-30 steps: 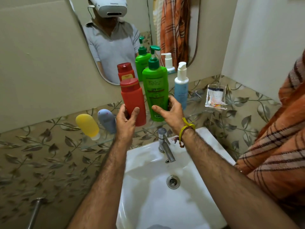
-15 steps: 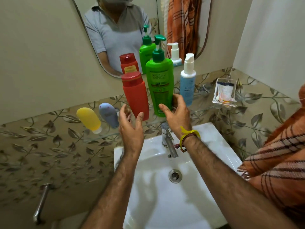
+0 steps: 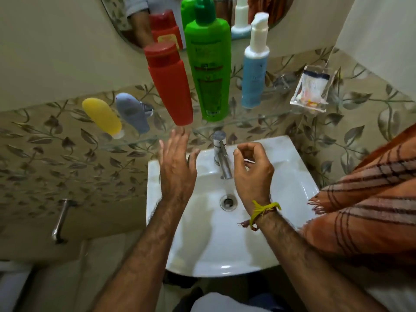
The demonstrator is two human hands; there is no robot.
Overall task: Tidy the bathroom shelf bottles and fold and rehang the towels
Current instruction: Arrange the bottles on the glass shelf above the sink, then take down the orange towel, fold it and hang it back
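Observation:
On the glass shelf (image 3: 265,115) stand a red bottle (image 3: 170,86), a green pump bottle (image 3: 210,70) and a light blue pump bottle (image 3: 254,70) in a row. To their left stand a small yellow bottle (image 3: 102,117) and a small grey-blue bottle (image 3: 132,112). My left hand (image 3: 176,164) hovers just below the red bottle with straight fingers and holds nothing. My right hand (image 3: 251,171) is over the sink beside the tap, fingers loosely curled and empty. An orange striped towel (image 3: 364,197) hangs at the right.
A white sink (image 3: 290,183) with a chrome tap (image 3: 221,154) lies below the shelf. A clear sachet holder (image 3: 311,90) sits at the shelf's right end. A mirror (image 3: 135,23) is above. A metal rail (image 3: 59,221) is on the left wall.
Both hands have let go of the red and green bottles and dropped down toward the sink. The view has tilted downward.

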